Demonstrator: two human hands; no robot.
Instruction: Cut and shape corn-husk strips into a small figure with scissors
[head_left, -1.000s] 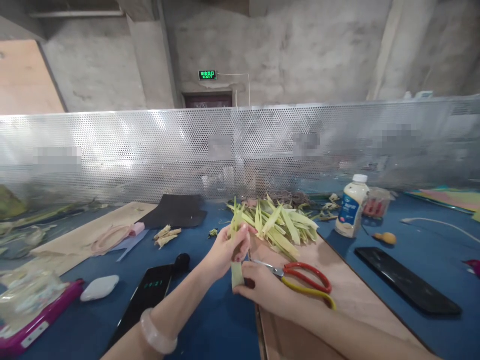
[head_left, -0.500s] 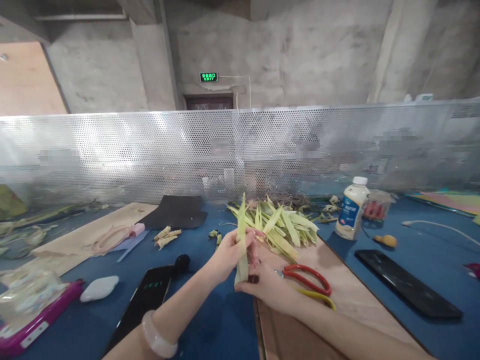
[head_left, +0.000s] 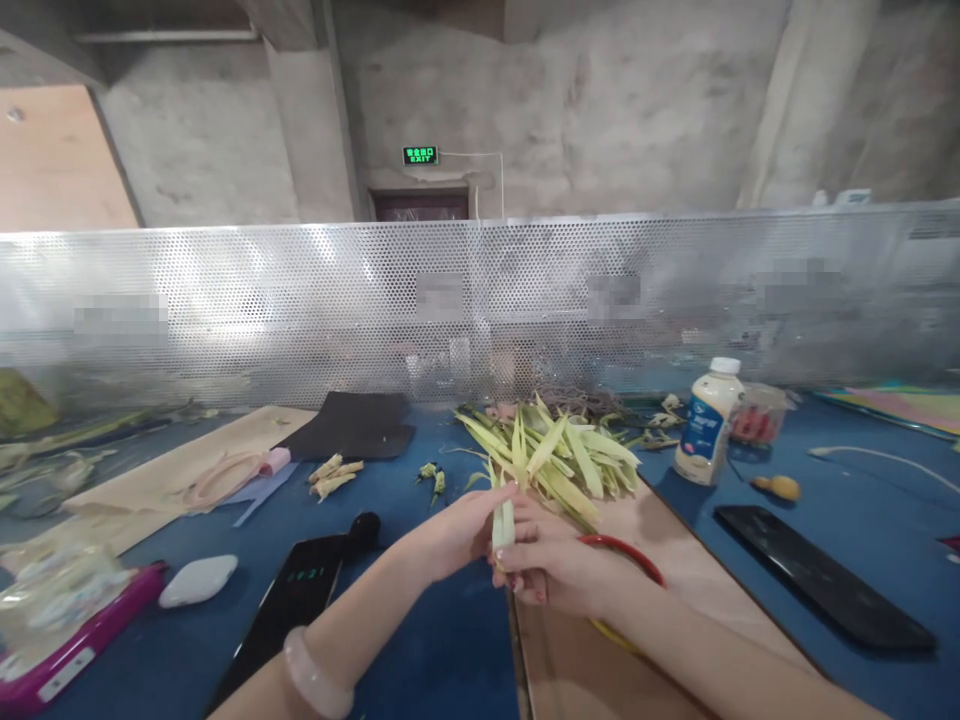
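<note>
My left hand point(head_left: 456, 532) and my right hand point(head_left: 551, 566) meet over the blue table, both pinched on a pale green leaf strip point(head_left: 504, 519) that stands upright between them. Only a short piece of the strip shows above the fingers. Just behind lies a pile of similar green leaf strips point(head_left: 559, 452). Red-and-yellow scissors point(head_left: 628, 556) lie on the brown board point(head_left: 675, 590) under my right wrist, mostly hidden by the hand. A pale bangle point(head_left: 309, 678) sits on my left wrist.
A black phone point(head_left: 296, 598) and a white oval object point(head_left: 198, 580) lie at the left, a pink-edged tray point(head_left: 67, 640) further left. A white bottle point(head_left: 706, 421) and a dark flat slab point(head_left: 823, 577) lie at the right. A perforated metal screen point(head_left: 300, 310) closes the back.
The strip, held high with its tip up before, has come down and now shows much shorter above the fingers. My right hand has closed over it and covers the scissors more.
</note>
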